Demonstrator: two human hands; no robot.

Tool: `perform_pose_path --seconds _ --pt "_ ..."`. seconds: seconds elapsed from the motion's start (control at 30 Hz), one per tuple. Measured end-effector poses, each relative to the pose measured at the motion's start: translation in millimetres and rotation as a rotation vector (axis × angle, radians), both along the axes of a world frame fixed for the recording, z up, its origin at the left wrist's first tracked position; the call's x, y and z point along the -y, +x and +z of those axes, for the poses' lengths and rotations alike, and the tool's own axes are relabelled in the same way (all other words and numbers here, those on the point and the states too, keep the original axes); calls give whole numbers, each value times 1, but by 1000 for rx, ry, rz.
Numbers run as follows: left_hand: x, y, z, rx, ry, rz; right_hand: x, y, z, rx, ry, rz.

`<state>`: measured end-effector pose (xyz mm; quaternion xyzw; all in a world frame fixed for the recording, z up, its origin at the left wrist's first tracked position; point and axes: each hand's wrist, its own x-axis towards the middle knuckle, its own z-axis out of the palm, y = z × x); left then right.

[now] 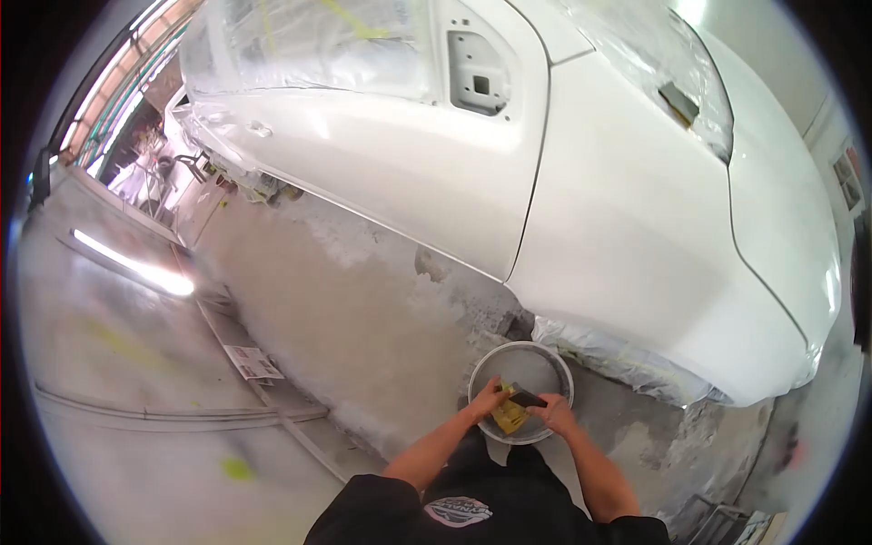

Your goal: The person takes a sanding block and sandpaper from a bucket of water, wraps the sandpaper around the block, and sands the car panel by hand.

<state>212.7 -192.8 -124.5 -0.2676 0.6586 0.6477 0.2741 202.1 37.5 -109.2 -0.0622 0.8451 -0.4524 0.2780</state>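
Note:
Over a round bucket [566, 372] with greyish contents, both hands are close together. My left hand [487, 398] is closed on a yellow sheet [510, 417], which hangs down over the bucket. A dark grey block [526, 397] lies between the hands, above the yellow sheet. Its right end is gripped by the fingers of my right hand [554, 413]. Whether my left fingers also touch the block is too small to tell.
A white car body [627, 227] with plastic-covered windows [318, 45] and a plastic-wrapped wheel [627, 363] stands ahead. Another dark block [679, 104] rests near the windshield. At left are a wall with a lit tube lamp [136, 263] and a paper [253, 362].

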Motion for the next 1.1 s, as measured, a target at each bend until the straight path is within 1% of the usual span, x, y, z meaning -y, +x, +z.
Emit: perform_pose_path --seconds 0.03,0.1,0.13,0.17,0.27,0.33,0.37,0.43,0.47,0.53,0.57,0.63,0.7,0.77,0.83,0.9,0.93,0.97,1.0,1.03,1.1 --pt "-2 4 -6 -40 -46 -14 -2 -1 8 17 16 41" --pt "6 5 -24 -122 -6 -176 2 -5 29 71 26 69" --pt "9 2 -32 -171 9 -261 0 -11 36 40 35 103" --pt "8 3 -39 -307 -79 -281 -4 -12 33 10 43 138" --pt "16 -12 -12 -289 -170 -542 -12 -16 31 -15 48 175" --pt "13 -11 8 -349 -102 -482 -16 -20 47 -6 19 170" --pt "13 -14 19 -379 -70 -450 -15 -20 54 -78 9 120" --pt "7 -11 17 -360 -14 -350 -14 -18 62 -226 -17 17" --pt "5 -11 13 -348 17 -306 -12 -19 66 -243 48 12" --pt "3 -9 48 -261 67 -176 -6 -13 80 -270 176 -12" --pt "1 -6 62 -209 94 -118 -2 -13 77 -283 189 12" --pt "-5 -6 47 -243 50 -72 3 -5 61 -287 217 50" --pt "-13 2 23 -307 55 -29 12 8 56 -442 109 54" --pt "-21 6 12 -385 108 13 23 10 53 -560 62 27" --pt "-24 8 18 -388 157 34 32 12 47 -634 69 -24" --pt "-19 1 29 -345 156 -13 36 14 55 -487 161 -25" --pt "-17 -1 26 -324 154 -37 40 13 66 -415 201 -27" --pt "-14 -5 6 -386 159 -55 43 14 78 -412 183 -50" --pt "-12 -3 1 -385 196 -35 44 13 78 -461 161 -48" --pt "-9 -2 7 -384 233 -15 44 15 76 -507 141 -51" --pt "-9 -7 23 -250 355 105 45 21 77 -563 115 -84"
